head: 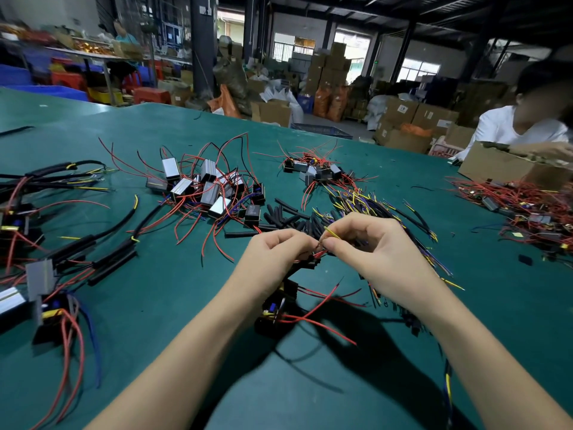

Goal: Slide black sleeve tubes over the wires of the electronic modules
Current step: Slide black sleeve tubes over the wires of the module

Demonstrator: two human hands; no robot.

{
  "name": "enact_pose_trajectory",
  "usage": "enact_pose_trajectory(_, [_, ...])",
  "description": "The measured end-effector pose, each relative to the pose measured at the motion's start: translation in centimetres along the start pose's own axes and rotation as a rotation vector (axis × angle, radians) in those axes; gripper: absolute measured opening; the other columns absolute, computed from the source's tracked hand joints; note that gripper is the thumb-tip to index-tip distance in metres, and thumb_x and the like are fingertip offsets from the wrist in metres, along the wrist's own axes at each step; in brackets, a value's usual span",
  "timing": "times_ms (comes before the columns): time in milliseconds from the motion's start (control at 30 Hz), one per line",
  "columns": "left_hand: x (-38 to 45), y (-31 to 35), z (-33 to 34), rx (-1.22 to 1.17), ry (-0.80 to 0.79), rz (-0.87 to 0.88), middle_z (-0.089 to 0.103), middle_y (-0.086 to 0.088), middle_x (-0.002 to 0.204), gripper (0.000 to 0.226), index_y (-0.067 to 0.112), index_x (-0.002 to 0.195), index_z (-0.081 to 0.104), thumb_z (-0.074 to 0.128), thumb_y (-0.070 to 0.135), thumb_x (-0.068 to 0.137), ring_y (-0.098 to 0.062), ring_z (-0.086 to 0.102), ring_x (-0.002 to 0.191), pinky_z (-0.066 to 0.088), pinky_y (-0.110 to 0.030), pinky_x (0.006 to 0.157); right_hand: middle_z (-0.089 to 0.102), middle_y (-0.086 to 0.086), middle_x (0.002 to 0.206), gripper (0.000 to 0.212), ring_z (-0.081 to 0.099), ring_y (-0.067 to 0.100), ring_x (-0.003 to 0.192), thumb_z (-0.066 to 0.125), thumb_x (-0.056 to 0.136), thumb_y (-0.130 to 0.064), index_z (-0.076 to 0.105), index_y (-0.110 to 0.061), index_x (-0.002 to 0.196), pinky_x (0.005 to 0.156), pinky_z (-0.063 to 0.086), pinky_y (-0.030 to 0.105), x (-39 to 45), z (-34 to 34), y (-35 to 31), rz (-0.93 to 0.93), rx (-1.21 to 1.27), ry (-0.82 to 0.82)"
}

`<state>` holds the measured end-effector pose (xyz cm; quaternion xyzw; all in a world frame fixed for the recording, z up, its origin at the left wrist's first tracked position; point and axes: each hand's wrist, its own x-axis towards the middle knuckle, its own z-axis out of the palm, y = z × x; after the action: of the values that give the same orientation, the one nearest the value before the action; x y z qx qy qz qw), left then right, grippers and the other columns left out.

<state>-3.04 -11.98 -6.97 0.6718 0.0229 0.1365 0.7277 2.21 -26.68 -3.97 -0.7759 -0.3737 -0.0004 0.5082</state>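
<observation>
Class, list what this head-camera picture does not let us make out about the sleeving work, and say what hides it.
- Head view: whether a sleeve is already on the wires, hidden where the left hand and right hand pinch them.
- Module beneath the wrists: partly hidden by the left forearm, in shadow.
- Modules at the left edge: cut off.
- Labels on the far module pile: too small.

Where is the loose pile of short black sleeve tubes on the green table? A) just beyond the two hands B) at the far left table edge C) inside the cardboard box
A: the short black sleeve tubes lie heaped on the green table directly past the left hand and right hand.
</observation>
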Motion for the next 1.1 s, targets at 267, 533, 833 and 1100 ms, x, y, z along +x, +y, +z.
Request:
enact_pose_trajectory(267, [1.1,-0.4,-0.4,0.069,-0.022,-0.22,0.056,0.01,0.048,0.022,0.021,0.045,0.065,0.06,0.026,0.066,-0.001,0.049,0.048,0.037,-0.027,0.066,0.058,0.004,0.076,0.005,0.049,0.011,0.069,0.063,0.085,-0.002,0.064,-0.006,0.082,0.064,0.038,0.018,0.0,0.1,-0.2,-0.346,-0.413,-0.012])
enact_pose_trajectory(533, [-0.9,-0.1,-0.3,0.87,0.232,0.6,0.055,0.017,0.08,0.006,0.032,0.082,0.063,0.061,0.037,0.078,-0.002,0.051,0.09,0.02,-0.033,0.087,0.059,-0.006,0.066,0.013,0.05,0.003,0.059,0.06,0.089,-0.002,0.064,-0.009,0.08,0.058,0.041,0.013,0.0,0.5,0.4,0.009,0.007,0.046])
enact_pose_trajectory(833, [-0.8,-0.2,-0.8,1.076,0.273,0.769,0.06,0.012,0.077,0.007,0.026,0.078,0.069,0.067,0.031,0.082,-0.015,0.059,0.082,0.021,-0.037,0.084,0.057,-0.011,0.06,0.011,0.046,-0.004,0.051,0.059,0.091,-0.004,0.065,-0.008,0.082,0.051,0.034,0.006,0.0,0.4,0.5,0.072,0.089,0.005])
enact_pose_trajectory(1100, [-0.7,-0.2,-0.9,1.182,0.243,0.835,0.06,0.01,0.076,0.012,0.024,0.078,0.066,0.059,0.029,0.086,-0.018,0.061,0.083,0.022,-0.038,0.086,0.062,-0.006,0.07,0.01,0.053,0.004,0.062,0.063,0.088,-0.004,0.064,-0.012,0.081,0.062,0.045,0.018,0.0,0.1,0.5,-0.033,-0.096,-0.009])
